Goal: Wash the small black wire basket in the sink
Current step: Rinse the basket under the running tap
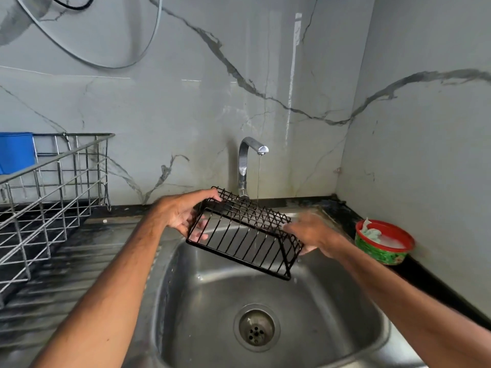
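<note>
I hold the small black wire basket (247, 232) tilted on its side above the steel sink (326, 317). My left hand (183, 212) grips its left end, fingers curled round the wires. My right hand (310, 232), slightly blurred, grips the right end near the lower corner. A thin stream of water falls from the chrome tap (245, 166) onto the basket's upper edge and drips through it into the sink.
A red-rimmed green tub (382, 243) with soapy water and a cloth sits on the dark counter at the right. On the left drainboard (66, 282) stands a metal dish rack (50, 187) with a blue item (16, 151). The drain (256, 328) lies below the basket.
</note>
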The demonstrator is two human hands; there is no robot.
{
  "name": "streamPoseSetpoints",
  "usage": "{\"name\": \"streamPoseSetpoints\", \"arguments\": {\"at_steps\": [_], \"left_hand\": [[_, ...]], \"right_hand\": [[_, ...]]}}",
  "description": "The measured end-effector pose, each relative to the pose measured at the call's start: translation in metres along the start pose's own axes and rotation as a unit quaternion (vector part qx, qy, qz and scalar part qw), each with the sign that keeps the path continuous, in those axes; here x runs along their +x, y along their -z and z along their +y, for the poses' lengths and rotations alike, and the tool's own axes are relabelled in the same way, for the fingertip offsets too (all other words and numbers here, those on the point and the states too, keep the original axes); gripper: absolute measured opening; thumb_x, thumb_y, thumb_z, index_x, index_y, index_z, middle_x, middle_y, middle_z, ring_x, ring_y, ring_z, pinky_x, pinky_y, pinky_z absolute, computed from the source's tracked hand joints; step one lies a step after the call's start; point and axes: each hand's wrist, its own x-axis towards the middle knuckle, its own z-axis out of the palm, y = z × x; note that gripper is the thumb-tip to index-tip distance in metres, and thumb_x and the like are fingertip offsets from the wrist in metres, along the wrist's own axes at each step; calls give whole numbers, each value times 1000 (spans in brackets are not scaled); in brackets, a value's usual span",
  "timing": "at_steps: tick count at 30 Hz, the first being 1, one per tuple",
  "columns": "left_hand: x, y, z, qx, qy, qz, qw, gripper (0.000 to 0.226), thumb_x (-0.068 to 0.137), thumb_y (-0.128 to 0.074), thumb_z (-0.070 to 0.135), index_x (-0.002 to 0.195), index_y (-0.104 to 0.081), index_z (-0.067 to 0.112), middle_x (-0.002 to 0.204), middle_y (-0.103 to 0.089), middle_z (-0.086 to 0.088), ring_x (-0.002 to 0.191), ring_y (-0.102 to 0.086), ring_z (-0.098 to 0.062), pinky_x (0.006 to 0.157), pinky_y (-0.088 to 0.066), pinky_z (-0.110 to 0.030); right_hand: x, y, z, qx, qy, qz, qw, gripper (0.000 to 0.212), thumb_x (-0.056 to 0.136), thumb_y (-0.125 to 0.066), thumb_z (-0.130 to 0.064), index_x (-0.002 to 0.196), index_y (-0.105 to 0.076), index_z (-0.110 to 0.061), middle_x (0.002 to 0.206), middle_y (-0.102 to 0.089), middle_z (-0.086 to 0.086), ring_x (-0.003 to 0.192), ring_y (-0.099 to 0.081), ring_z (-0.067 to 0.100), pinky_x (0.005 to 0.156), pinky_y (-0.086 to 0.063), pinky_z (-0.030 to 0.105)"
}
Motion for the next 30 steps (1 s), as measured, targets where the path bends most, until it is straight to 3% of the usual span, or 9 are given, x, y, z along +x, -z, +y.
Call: {"name": "streamPoseSetpoints", "arguments": {"at_steps": [3,6,11,15,18,22,24,27,30], "left_hand": [[-8,-8,13,58,-6,21,998,74,62,-83,60,115,-61,13,96,-62,-9,81,-75,-31,68,-63,-44],[-17,-23,34,142,-43,58,987,60,74,-85,54,107,-63,9,97,-67,-7,75,-72,-23,66,-61,-36],[-30,-49,57,229,-142,88,959,69,61,-95,48,107,-61,11,84,-57,-2,61,-57,-16,57,-52,-28],[-39,-63,55,344,-200,71,915,86,71,-93,49,132,-43,15,115,-59,1,79,-59,-11,63,-49,-26],[-46,-71,38,368,-251,87,891,118,69,-95,45,155,-20,14,153,-48,-7,119,-65,-20,79,-53,-24],[-76,-80,11,448,-374,158,796,98,64,-95,47,132,-27,24,112,-51,15,78,-57,-5,57,-41,-14],[-83,-80,-6,484,-432,169,742,94,61,-94,45,125,-29,24,105,-45,16,85,-56,-9,65,-46,-14],[-79,-72,-32,486,-482,156,712,97,59,-95,35,132,-34,14,122,-48,4,107,-54,-10,97,-38,-2],[-71,-58,-54,508,-527,196,652,99,58,-96,25,136,-37,7,132,-48,-7,118,-47,-8,118,-26,-9]], "right_hand": [[4,-2,8,141,-82,-57,985,44,100,-61,-28,137,-53,-6,149,-43,29,121,-59,43,83,-61,52],[8,-12,19,263,-161,-109,945,73,101,-53,-50,156,-27,-10,158,-25,31,127,-50,49,103,-46,63],[11,-27,35,420,-268,-142,855,106,90,-50,-71,159,-9,-3,161,-12,33,142,-23,58,107,-33,73],[7,-24,41,491,-269,-122,820,92,96,-43,-67,160,-12,-8,162,-12,30,143,-20,58,109,-26,76],[10,-21,48,518,-253,-82,813,60,103,-44,-50,152,-35,-16,146,-34,30,137,-33,58,104,-35,76],[9,-16,49,555,-235,-53,796,60,100,-54,-47,146,-42,-10,137,-40,28,131,-42,53,97,-43,75],[4,-11,46,588,-232,-47,773,69,97,-60,-49,151,-34,-15,146,-32,28,133,-39,57,99,-42,74],[5,0,51,644,-204,-64,735,105,83,-76,-54,160,-9,-31,164,-3,22,139,-27,62,91,-44,78],[8,10,54,646,-174,-133,731,128,66,-86,-63,160,-7,-28,156,-24,26,128,-42,65,85,-46,80]]}}
